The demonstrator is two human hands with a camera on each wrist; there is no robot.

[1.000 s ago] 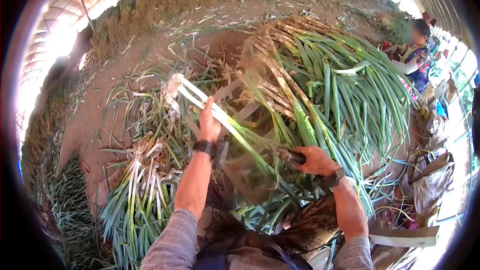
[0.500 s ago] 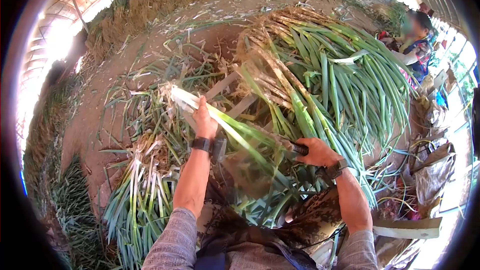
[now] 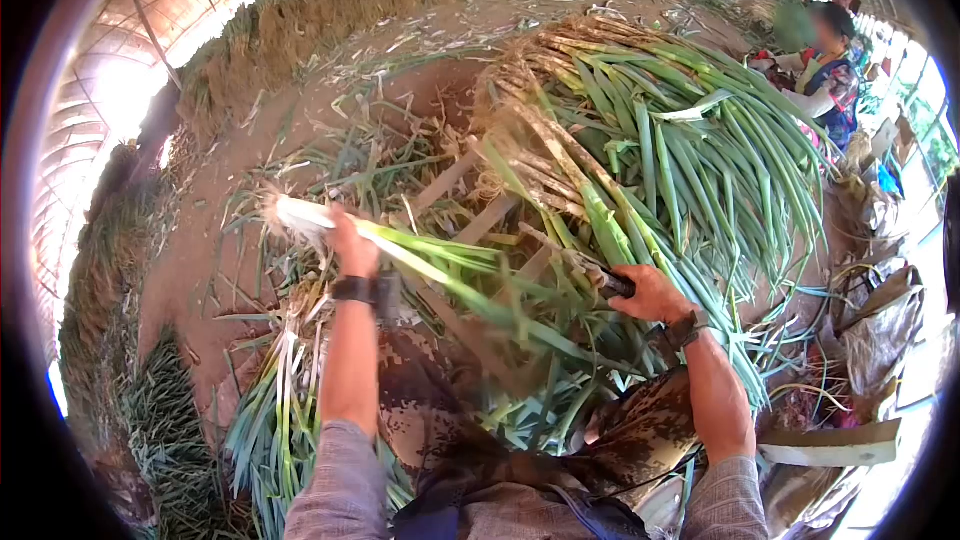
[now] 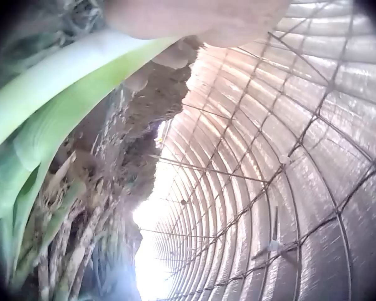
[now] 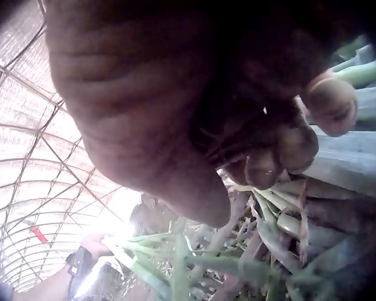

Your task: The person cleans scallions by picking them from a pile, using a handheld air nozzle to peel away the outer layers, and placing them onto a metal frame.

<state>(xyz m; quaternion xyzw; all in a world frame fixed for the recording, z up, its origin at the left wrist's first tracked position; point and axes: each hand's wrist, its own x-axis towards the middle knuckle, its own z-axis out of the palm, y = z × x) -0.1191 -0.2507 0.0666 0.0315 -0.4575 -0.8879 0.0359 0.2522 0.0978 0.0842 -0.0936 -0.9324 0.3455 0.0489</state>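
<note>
Our left hand [image 3: 355, 243] moved toward nine o'clock, gripping green onions [image 3: 425, 268] there: light and bendy, we guessed, best held by the white ends [image 3: 303, 215]. Our right hand [image 3: 650, 295] gripped a dark handle [image 3: 613, 284].

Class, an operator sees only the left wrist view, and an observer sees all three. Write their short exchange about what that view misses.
Operator: I see green stalks and part of the left hand. What is the right hand doing?
Observer: The head view shows it gripping a dark object.
Operator: Is anyone else there?
Observer: Yes, another person is at the upper right of the head view.
</note>
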